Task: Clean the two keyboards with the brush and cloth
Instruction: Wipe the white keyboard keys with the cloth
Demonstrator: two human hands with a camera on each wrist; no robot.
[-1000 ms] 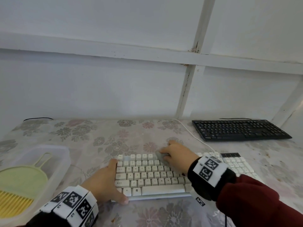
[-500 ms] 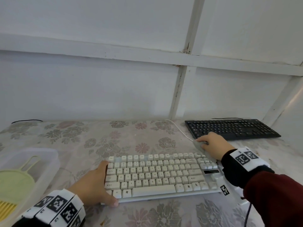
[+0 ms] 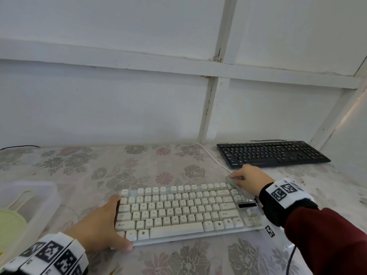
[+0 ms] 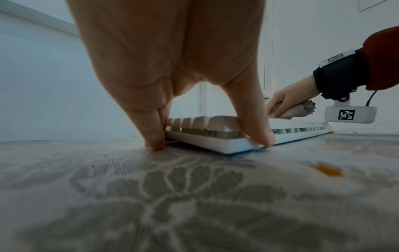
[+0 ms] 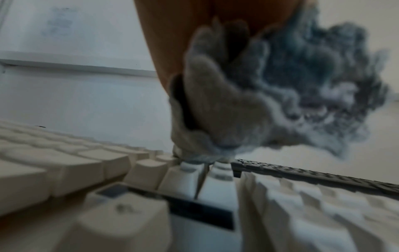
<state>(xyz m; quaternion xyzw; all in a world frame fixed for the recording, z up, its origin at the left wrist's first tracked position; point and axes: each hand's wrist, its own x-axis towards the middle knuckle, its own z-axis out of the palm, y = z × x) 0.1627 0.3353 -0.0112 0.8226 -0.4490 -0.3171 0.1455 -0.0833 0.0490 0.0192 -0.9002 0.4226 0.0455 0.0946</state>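
A white keyboard lies near the table's front edge, and a black keyboard lies at the back right. My left hand braces the white keyboard's left end, with straight fingers against its side and the thumb on its front edge. My right hand grips a crumpled grey cloth and presses it on the keys at the white keyboard's far right corner. The cloth bunches out under the palm. The green brush lies in a tub at the left.
A translucent plastic tub stands at the table's left edge. The white keyboard's cable runs back towards the wall, close to the black keyboard's left end. A flowered table cover spreads behind the white keyboard. A white panelled wall closes the back.
My right hand has swept the cloth along the top rows from the middle of the white keyboard to its far right corner. The left hand has stayed at the left end.
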